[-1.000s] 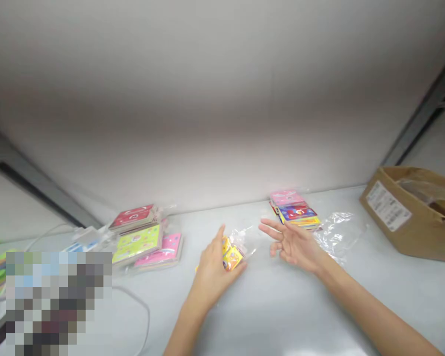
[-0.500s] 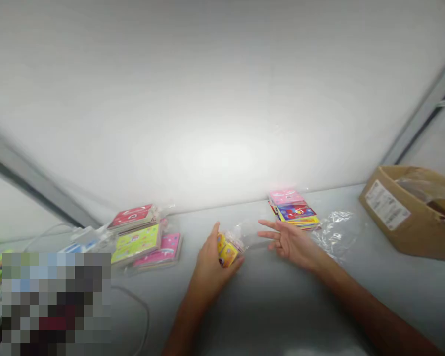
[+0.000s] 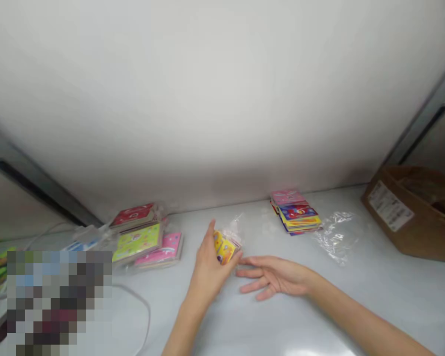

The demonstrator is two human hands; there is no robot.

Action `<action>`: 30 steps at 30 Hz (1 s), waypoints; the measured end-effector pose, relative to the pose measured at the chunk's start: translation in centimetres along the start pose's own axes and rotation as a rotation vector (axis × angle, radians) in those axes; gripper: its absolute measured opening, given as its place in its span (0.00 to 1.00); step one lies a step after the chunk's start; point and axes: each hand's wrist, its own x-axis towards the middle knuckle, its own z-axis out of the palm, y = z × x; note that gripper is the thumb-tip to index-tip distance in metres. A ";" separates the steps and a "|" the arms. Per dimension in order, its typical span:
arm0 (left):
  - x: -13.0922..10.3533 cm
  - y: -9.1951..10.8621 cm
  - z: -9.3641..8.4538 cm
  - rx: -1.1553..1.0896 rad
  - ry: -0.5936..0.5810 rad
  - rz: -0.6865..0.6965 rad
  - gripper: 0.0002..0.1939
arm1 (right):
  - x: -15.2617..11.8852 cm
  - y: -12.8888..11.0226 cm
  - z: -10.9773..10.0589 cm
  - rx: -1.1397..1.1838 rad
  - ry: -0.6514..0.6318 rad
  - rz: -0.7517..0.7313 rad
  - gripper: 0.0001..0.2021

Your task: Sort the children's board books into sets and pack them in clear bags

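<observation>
My left hand (image 3: 207, 269) grips a small yellow packet in clear plastic wrap (image 3: 225, 245), lifted a little off the white table (image 3: 289, 316). My right hand (image 3: 276, 277) lies low over the table just right of the left hand, palm down with its fingers spread, holding nothing; its fingertips point toward the left hand. A stack of colourful cards (image 3: 295, 212) sits behind it near the wall, with a crumpled clear plastic bag (image 3: 335, 235) to the stack's right.
Bagged card packs, red, green and pink (image 3: 144, 235), lie at the left. A white cable (image 3: 141, 306) loops near the front left. A brown cardboard box (image 3: 411, 217) stands at the right. A white wall rises behind the table.
My right hand has dropped from in front of the card stack down and left, close to my left hand. My left hand has raised the yellow packet slightly.
</observation>
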 end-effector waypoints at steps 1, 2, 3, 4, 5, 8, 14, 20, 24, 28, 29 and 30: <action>0.0 -0.1 0.0 -0.002 -0.003 0.003 0.47 | 0.0 0.0 0.0 0.001 0.004 0.006 0.24; 0.0 -0.1 0.1 -0.004 -0.008 0.007 0.47 | -0.1 0.0 -0.1 0.005 0.011 0.007 0.23; 0.0 -0.2 0.1 -0.005 -0.008 0.010 0.47 | -0.1 0.0 -0.1 0.011 0.019 0.006 0.22; 0.0 -0.3 0.2 -0.006 -0.004 0.011 0.47 | -0.1 0.1 -0.1 0.019 0.029 0.005 0.21; 0.0 -0.4 0.2 -0.005 -0.002 0.012 0.47 | -0.1 0.1 -0.2 0.028 0.038 0.004 0.21; 0.1 -0.4 0.2 0.002 -0.004 0.018 0.47 | 0.0 0.1 -0.3 0.047 0.041 0.006 0.22; 0.0 -0.1 0.1 0.008 -0.021 0.007 0.47 | -0.1 0.0 -0.4 0.047 0.024 0.032 0.18; 0.0 0.0 0.0 -0.001 -0.029 0.003 0.46 | -0.4 -0.4 -0.6 0.054 -0.006 0.040 0.18; 0.0 0.0 0.0 0.008 -0.036 -0.003 0.47 | -1.7 -1.9 -1.7 0.084 -0.014 -0.117 0.20; -0.3 0.4 -0.3 0.031 -0.123 0.019 0.47 | -3.2 -3.1 -2.4 0.155 0.019 -0.340 0.22; -0.4 0.5 -0.3 0.036 -0.158 0.040 0.47 | -3.5 -3.3 -2.4 0.148 0.001 -0.358 0.23; -0.6 0.7 -0.4 0.038 -0.191 0.061 0.47 | -3.6 -3.3 -2.4 0.132 -0.030 -0.363 0.25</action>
